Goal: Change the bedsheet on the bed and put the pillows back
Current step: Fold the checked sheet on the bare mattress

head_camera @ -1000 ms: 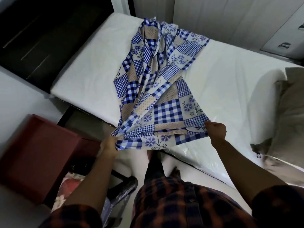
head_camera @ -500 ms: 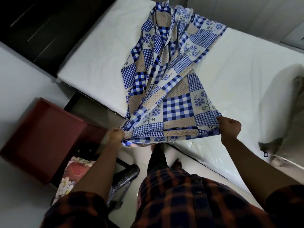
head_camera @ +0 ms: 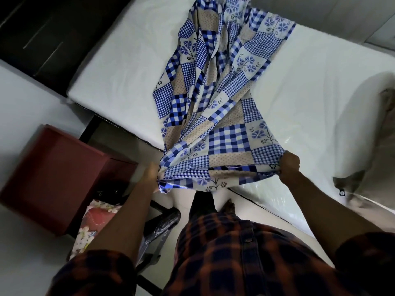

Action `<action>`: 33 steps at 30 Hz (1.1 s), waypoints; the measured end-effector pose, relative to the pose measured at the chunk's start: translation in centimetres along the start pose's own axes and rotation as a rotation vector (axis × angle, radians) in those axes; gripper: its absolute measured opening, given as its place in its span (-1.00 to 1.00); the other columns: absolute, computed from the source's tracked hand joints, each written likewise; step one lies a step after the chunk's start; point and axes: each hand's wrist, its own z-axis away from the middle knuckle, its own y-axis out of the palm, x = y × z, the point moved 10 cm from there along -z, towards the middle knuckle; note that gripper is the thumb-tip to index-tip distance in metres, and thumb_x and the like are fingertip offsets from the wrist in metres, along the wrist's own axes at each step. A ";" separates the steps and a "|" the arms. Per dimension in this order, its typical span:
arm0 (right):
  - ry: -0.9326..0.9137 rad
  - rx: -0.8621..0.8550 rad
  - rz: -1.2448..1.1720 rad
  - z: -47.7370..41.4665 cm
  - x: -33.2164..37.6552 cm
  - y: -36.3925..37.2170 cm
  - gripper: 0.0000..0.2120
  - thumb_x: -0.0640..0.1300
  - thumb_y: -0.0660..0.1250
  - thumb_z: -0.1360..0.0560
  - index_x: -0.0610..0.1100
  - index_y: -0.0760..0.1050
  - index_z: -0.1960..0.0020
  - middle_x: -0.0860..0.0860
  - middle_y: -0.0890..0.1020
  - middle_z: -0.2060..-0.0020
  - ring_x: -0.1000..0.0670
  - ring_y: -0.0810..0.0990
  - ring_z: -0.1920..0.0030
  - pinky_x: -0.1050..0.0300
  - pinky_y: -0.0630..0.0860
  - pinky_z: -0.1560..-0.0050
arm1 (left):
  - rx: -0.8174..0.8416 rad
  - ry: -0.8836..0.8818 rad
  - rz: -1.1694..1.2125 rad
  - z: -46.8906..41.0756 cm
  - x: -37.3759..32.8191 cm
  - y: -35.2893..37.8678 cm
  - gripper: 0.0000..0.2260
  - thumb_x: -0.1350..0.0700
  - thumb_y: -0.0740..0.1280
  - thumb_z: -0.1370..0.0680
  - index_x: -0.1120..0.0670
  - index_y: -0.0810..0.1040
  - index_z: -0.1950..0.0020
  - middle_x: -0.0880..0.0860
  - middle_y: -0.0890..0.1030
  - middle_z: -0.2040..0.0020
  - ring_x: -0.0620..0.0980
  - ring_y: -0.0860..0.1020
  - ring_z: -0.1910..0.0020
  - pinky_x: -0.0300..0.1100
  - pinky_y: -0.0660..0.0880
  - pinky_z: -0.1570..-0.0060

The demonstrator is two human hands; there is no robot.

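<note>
Spreading, by the look of it, the blue patchwork bedsheet (head_camera: 215, 92) over the bare white mattress (head_camera: 119, 67). Gripping its near hem at the bedside in both fists: left hand (head_camera: 152, 173), blurred, closed round the gathered corner; right hand (head_camera: 289, 165) clenched on the hem further along. Lying bunched in long folds up the middle of the mattress, with the far end out of view past the top of the picture.

To do it well:
- Hold both grips firm and move the hands well apart to draw the hem taut.
- Lift and flick to float the folds open rather than drag them.
- Square the hem with the mattress side before letting go, leaving overhang for tucking.
- Mind the red cabinet (head_camera: 57, 174) near the left arm on any wide swing.
- Leave the tan bundle (head_camera: 384, 129) at the right end, perhaps a pillow, alone until after smoothing.
</note>
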 end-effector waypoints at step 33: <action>-0.305 0.116 -0.215 -5.3 34.1 13.0 -0.58 -0.41 0.13 -0.62 -0.27 0.43 -0.45 -0.28 0.58 -0.24 -0.17 0.64 0.05 0.33 0.53 0.27 | 0.200 0.483 -0.179 -1.8 -40.4 21.6 -0.82 0.11 0.35 -0.59 0.16 0.65 -0.11 0.20 0.63 0.04 0.12 0.60 0.23 -0.15 0.55 0.34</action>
